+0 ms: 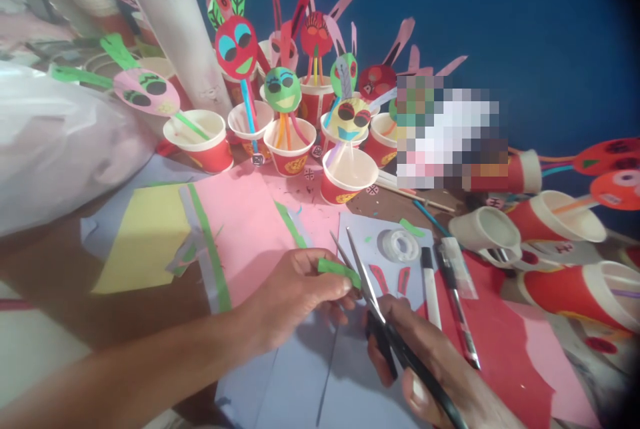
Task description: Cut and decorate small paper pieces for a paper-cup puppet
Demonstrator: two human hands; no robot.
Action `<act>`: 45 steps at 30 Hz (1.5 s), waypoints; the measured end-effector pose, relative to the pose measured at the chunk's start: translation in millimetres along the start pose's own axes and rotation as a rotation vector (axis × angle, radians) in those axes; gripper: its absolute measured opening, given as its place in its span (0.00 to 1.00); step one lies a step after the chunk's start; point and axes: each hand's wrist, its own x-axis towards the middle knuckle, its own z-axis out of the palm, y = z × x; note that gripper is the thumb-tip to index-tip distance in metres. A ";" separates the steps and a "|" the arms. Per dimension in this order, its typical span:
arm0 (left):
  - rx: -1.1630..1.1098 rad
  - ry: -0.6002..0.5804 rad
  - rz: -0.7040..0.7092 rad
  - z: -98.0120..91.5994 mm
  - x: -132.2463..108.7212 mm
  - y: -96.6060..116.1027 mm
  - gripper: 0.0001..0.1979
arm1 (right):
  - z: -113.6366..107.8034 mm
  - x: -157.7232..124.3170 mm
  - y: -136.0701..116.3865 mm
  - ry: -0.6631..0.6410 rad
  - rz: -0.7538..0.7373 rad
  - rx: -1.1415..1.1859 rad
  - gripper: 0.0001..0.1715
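Observation:
My left hand [310, 286] pinches a small strip of green paper [333, 269] between thumb and fingers. Around the black handles of a pair of scissors [375, 306] my right hand [425, 356] is closed. The blades stand apart and point up and away, just right of the green strip; whether they touch it I cannot tell. Beneath both hands lie sheets of lavender paper [300, 376]. Two small red ear-shaped cutouts [379, 278] with dark markings and a roll of clear tape [400, 246] rest on the lavender sheet beyond the scissors.
Red-and-white paper cups [205, 156] with paper faces on coloured sticks stand along the back. Markers [431, 289] lie on the right near red paper [500, 336]. Pink [245, 216] and yellow sheets [150, 236] spread left, beside a white plastic bag [60, 142]. More cups lie tipped at right.

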 end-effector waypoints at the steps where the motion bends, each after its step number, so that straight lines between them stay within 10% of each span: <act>1: 0.007 0.000 -0.001 0.0 0.1 0.4 0.05 | 0.2 -0.6 0.1 0.011 0.013 0.000 0.33; 45: 0.034 -0.011 -0.037 -2.5 1.2 0.9 0.05 | -2.0 4.5 11.5 -0.029 0.094 0.172 0.36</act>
